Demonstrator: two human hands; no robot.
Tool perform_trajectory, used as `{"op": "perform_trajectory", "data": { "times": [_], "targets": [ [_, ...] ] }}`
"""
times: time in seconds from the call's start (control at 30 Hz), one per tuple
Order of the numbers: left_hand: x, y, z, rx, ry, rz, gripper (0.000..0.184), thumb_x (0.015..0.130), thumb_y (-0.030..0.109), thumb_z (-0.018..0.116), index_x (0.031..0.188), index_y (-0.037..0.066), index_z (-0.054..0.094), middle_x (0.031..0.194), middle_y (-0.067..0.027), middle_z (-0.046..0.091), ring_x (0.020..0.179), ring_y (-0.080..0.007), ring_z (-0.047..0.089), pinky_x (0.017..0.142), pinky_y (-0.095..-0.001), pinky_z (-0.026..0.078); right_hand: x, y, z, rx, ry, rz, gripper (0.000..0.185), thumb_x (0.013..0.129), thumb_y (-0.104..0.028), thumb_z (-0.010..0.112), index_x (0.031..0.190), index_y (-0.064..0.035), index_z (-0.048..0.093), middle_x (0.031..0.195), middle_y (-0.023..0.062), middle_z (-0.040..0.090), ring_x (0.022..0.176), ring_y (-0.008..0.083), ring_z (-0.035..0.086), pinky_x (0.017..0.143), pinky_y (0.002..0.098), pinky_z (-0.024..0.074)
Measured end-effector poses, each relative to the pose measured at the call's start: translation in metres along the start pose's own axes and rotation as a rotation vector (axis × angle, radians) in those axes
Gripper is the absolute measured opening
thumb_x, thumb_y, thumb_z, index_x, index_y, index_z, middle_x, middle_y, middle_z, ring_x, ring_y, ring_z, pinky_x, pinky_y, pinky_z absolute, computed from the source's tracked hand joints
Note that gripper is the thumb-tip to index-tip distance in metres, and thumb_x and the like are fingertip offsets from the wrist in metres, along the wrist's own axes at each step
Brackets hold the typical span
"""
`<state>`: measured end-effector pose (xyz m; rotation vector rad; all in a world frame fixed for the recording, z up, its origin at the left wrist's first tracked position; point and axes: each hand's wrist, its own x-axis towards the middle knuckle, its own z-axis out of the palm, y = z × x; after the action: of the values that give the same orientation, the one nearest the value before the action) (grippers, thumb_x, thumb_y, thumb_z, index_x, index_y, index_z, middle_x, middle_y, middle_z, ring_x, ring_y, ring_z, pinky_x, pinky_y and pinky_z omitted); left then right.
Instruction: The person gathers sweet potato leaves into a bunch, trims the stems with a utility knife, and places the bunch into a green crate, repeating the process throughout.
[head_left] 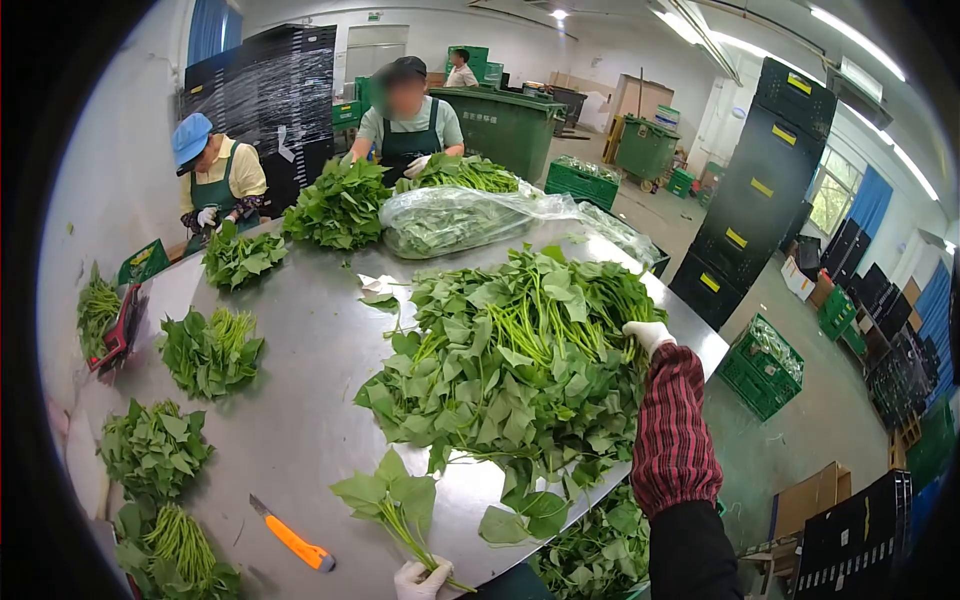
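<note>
A large heap of leafy green stems lies on the metal table. My right hand, in a white glove under a red striped sleeve, touches the stems at the heap's right side; its fingers are partly hidden by them. At the bottom edge, my left hand, also gloved, is closed on a small bunch of leafy stems. An orange-handled knife lies to its left. Several separate bunches stand along the table's left side.
A plastic bag of greens lies at the far edge. Two people in aprons work across the table; another person is farther back. Below the right edge is a crate of greens. Black crates and a green crate stand right.
</note>
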<state>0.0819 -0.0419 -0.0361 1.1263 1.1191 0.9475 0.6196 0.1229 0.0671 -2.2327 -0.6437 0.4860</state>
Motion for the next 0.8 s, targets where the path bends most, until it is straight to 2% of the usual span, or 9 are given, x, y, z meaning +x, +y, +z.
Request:
{"op": "perform_trajectory", "data": {
  "times": [0.1,0.23,0.33,0.37,0.6,0.63,0.67,0.73,0.8],
  "targets": [
    [-0.001,0.001,-0.002,0.019,0.001,-0.011,0.004,0.078,0.002,0.065,0.081,-0.001,0.064,0.076,-0.0044,0.060,0.070,-0.0120,0.055,0.065,-0.0253,0.043,-0.009,0.011,-0.007,0.377,0.069,0.045,0.033,0.060,-0.021,0.073,0.079,0.0041,0.063,0.074,0.0071,0.060,0.063,0.0201,0.054,0.060,0.0343,0.0428],
    [0.002,-0.006,-0.002,0.007,-0.009,0.004,0.005,0.077,0.002,0.065,0.081,-0.001,0.064,0.075,-0.0044,0.060,0.070,-0.0120,0.055,0.064,-0.0253,0.043,-0.002,0.047,-0.011,0.982,0.026,0.031,0.019,0.067,-0.013,0.066,0.083,-0.0019,0.062,0.071,0.0061,0.059,0.056,0.0206,0.055,0.056,0.0334,0.0461],
    [0.000,-0.005,-0.002,0.010,-0.010,-0.004,0.006,0.077,0.002,0.066,0.081,-0.002,0.064,0.075,-0.0042,0.060,0.070,-0.0119,0.055,0.064,-0.0254,0.043,-0.019,0.055,-0.013,1.194,0.038,-0.042,0.026,0.069,-0.015,0.065,0.092,-0.0051,0.060,0.081,0.0047,0.060,0.071,0.0211,0.057,0.066,0.0359,0.0474],
    [-0.001,-0.003,-0.003,0.012,-0.010,-0.021,0.005,0.078,0.002,0.066,0.081,-0.001,0.064,0.075,-0.0039,0.059,0.070,-0.0120,0.055,0.064,-0.0254,0.043,-0.028,0.053,-0.014,1.189,0.092,-0.073,0.027,0.069,-0.016,0.064,0.095,-0.0071,0.060,0.087,0.0038,0.060,0.079,0.0215,0.057,0.072,0.0380,0.0477],
    [0.006,-0.014,-0.009,-0.032,-0.004,-0.053,0.005,0.079,0.004,0.064,0.083,0.001,0.066,0.076,-0.0059,0.060,0.071,-0.0130,0.055,0.065,-0.0266,0.044,-0.103,0.001,-0.047,1.279,0.184,-0.199,0.025,0.073,-0.018,0.062,0.095,-0.0094,0.060,0.086,0.0042,0.063,0.079,0.0225,0.059,0.069,0.0384,0.0504],
    [0.011,-0.013,-0.011,0.009,0.068,0.035,0.006,0.080,0.005,0.062,0.081,0.000,0.063,0.075,-0.0044,0.059,0.070,-0.0117,0.054,0.065,-0.0263,0.043,-0.105,0.000,-0.055,1.314,0.074,-0.178,0.024,0.073,-0.017,0.063,0.096,-0.0087,0.060,0.086,0.0037,0.062,0.078,0.0217,0.059,0.070,0.0374,0.0505],
    [0.018,-0.013,-0.014,0.049,0.140,0.122,0.009,0.081,0.007,0.059,0.078,-0.001,0.061,0.075,-0.0028,0.058,0.069,-0.0105,0.053,0.065,-0.0259,0.043,-0.109,-0.003,-0.061,1.313,0.079,-0.188,0.024,0.073,-0.017,0.063,0.096,-0.0087,0.060,0.086,0.0037,0.062,0.078,0.0217,0.059,0.070,0.0374,0.0505],
    [0.046,-0.013,-0.042,-0.007,0.265,0.153,0.009,0.083,0.007,0.058,0.087,0.000,0.061,0.079,-0.0003,0.055,0.072,-0.0077,0.049,0.066,-0.0238,0.041,-0.120,-0.013,-0.072,1.319,-0.024,-0.216,0.030,0.073,-0.018,0.064,0.100,-0.0078,0.058,0.088,0.0027,0.060,0.078,0.0210,0.058,0.071,0.0352,0.0495],
    [0.066,0.002,-0.072,0.031,0.390,0.233,0.012,0.085,0.008,0.057,0.094,0.001,0.060,0.081,0.0011,0.054,0.074,-0.0068,0.047,0.068,-0.0217,0.039,-0.136,-0.023,-0.077,1.306,-0.034,-0.274,0.026,0.076,-0.019,0.061,0.098,-0.0054,0.058,0.085,0.0043,0.062,0.072,0.0215,0.059,0.068,0.0341,0.0506]
  ]
}}
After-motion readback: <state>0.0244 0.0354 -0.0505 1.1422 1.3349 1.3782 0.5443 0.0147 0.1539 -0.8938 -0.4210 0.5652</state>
